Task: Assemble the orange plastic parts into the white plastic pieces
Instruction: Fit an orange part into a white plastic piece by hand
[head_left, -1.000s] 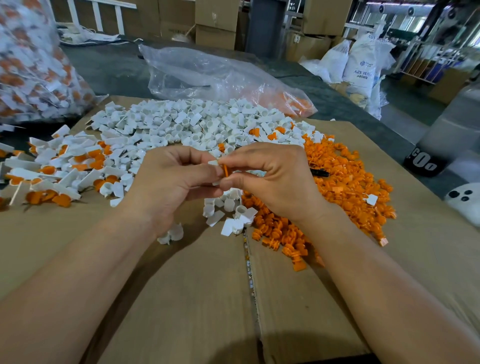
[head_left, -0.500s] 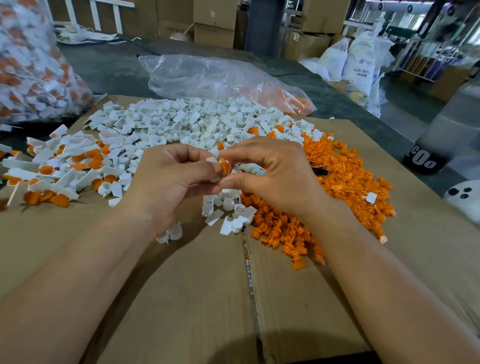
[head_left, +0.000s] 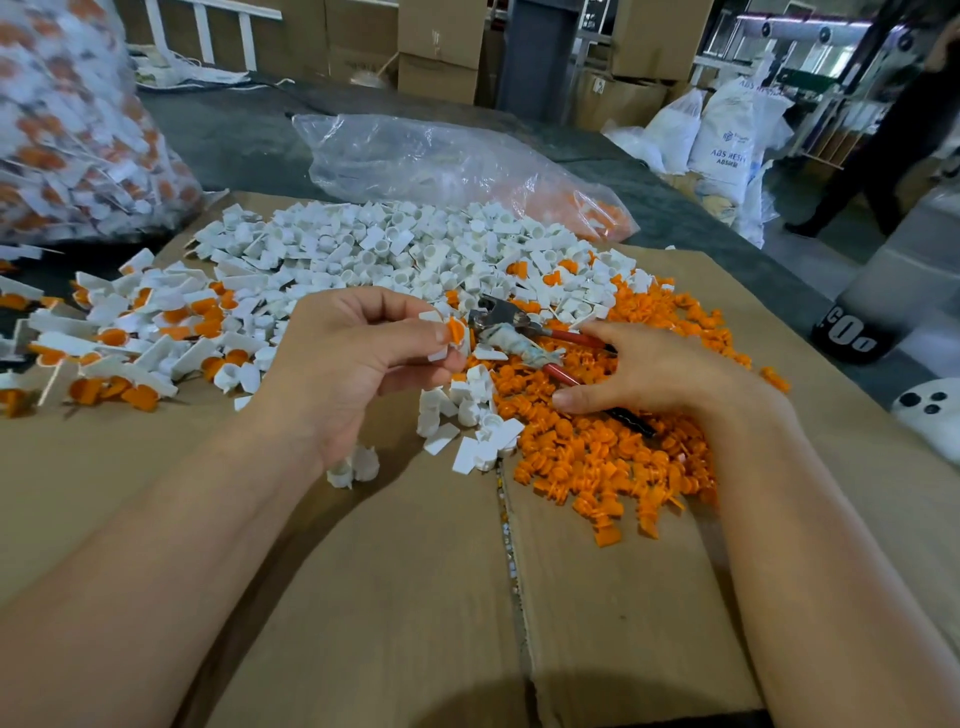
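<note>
Orange-white piece (head_left: 451, 333) in left hand (head_left: 358, 364) — cardboard seam (head_left: 511, 545) near

A white sack (head_left: 726, 136) reads "ABS RESIN"; the grey container's (head_left: 904, 270) black base shows large white letters, seemingly "CO".

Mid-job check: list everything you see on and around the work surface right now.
white pieces: many, white, heaped far centre on cardboard
orange parts: many, orange, heaped at right
assembled pieces: many, white-orange, spread at left
pliers: one, red-handled, on the orange heap
clear bag: one, transparent, behind the white heap
full bag: one, clear, far left
left hand: one, pinching a white piece with orange insert
right hand: one, open, over the pliers handles
</note>
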